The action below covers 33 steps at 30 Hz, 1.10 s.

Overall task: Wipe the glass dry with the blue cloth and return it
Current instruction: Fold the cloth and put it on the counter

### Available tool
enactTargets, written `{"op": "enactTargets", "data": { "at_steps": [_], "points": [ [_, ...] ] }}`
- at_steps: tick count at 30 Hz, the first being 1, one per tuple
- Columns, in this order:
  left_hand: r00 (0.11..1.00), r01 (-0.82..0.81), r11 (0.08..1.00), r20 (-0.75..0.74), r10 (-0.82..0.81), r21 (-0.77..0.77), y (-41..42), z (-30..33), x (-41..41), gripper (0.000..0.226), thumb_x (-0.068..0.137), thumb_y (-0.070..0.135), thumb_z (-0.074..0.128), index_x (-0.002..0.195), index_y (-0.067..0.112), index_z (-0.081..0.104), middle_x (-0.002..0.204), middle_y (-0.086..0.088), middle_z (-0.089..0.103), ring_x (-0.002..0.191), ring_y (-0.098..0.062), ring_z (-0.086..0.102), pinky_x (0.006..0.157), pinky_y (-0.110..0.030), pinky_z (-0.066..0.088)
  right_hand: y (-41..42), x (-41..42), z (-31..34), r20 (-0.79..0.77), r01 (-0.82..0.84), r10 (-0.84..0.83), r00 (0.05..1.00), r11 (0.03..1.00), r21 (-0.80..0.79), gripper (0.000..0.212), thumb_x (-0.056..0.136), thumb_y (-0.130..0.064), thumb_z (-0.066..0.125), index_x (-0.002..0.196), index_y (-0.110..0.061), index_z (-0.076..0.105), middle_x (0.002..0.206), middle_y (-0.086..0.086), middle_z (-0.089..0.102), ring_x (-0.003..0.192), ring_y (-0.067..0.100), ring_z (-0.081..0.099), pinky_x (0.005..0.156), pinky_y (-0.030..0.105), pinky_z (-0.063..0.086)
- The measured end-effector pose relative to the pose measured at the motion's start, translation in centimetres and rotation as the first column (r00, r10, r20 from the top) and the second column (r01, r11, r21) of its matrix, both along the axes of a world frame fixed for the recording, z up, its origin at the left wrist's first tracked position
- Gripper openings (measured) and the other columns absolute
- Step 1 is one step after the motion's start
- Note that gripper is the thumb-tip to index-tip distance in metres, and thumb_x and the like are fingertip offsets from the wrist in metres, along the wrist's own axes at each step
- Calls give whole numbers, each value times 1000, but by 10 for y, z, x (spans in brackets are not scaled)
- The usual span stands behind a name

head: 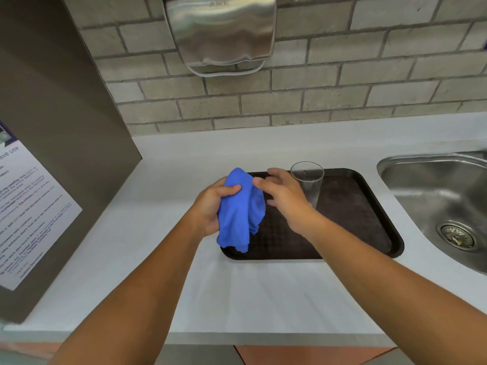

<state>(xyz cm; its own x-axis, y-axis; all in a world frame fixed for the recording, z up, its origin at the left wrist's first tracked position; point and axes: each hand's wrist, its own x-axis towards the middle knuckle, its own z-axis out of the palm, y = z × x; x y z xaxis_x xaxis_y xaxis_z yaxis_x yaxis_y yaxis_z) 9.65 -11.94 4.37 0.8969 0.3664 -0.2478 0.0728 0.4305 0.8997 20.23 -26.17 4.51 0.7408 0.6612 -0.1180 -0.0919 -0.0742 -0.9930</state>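
Observation:
A clear drinking glass (309, 180) stands upright on the far part of a dark brown tray (369, 219) on the white counter. My left hand (210, 209) grips a bunched blue cloth (241, 212) above the tray's left edge; the cloth hangs down from my fist. My right hand (283, 196) hovers with fingers spread just left of the glass, its fingertips near the cloth. From here I cannot tell whether the right hand touches the glass.
A steel sink (442, 201) with a drain lies to the right of the tray. A steel hand dryer (221, 32) hangs on the brick wall behind. A grey appliance with a printed notice (29, 214) stands at the left.

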Motion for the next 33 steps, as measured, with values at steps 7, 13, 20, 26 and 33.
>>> {"op": "enactTargets", "data": {
  "at_steps": [7, 13, 20, 26, 33],
  "points": [
    [983, 166, 966, -112, -146, 199, 28, 14, -33, 52, 68, 3, 65, 119, 1, 61, 110, -15, 68, 100, -33, 65, 86, -42, 54, 29, 18, 8, -266, -525, 497, 826, 850, -46, 25, 87, -10, 70, 113, -7, 70, 104, 4, 77, 95, 20, 74, 79, 35, 59],
    [977, 175, 885, -188, -101, 432, 63, 16, -69, 24, 63, 5, 76, 71, 15, 55, 77, -4, 65, 76, -23, 63, 63, -29, 51, 53, -8, 10, 146, -463, 501, 853, 855, -231, 30, 73, 5, 81, 71, -18, 60, 69, -4, 65, 69, 16, 62, 63, 28, 51],
    [940, 294, 822, -303, -157, 487, 97, 16, -127, 29, 62, 1, 81, 79, 10, 60, 81, -10, 67, 74, -24, 64, 58, -25, 51, 63, -44, 14, 359, -529, 685, 634, 723, -444, 25, 72, -3, 82, 77, -14, 60, 70, -4, 56, 67, 17, 50, 64, 31, 42],
    [916, 322, 893, -343, -210, 314, 120, 9, -159, 36, 67, -1, 77, 101, 1, 64, 101, -19, 69, 91, -31, 67, 71, -32, 57, 76, -56, 12, 176, -625, 745, 643, 643, -442, 33, 76, 3, 80, 91, -18, 60, 92, 9, 74, 85, 23, 68, 84, 44, 57],
    [944, -99, 966, -285, 168, 240, 156, -37, -144, 40, 67, -5, 75, 105, 4, 66, 105, -16, 69, 97, -31, 67, 81, -36, 57, 123, -49, -27, 203, -434, 540, 817, 807, -400, 37, 78, 17, 66, 90, -13, 49, 91, 12, 55, 76, 25, 52, 64, 33, 46]
  ]
}}
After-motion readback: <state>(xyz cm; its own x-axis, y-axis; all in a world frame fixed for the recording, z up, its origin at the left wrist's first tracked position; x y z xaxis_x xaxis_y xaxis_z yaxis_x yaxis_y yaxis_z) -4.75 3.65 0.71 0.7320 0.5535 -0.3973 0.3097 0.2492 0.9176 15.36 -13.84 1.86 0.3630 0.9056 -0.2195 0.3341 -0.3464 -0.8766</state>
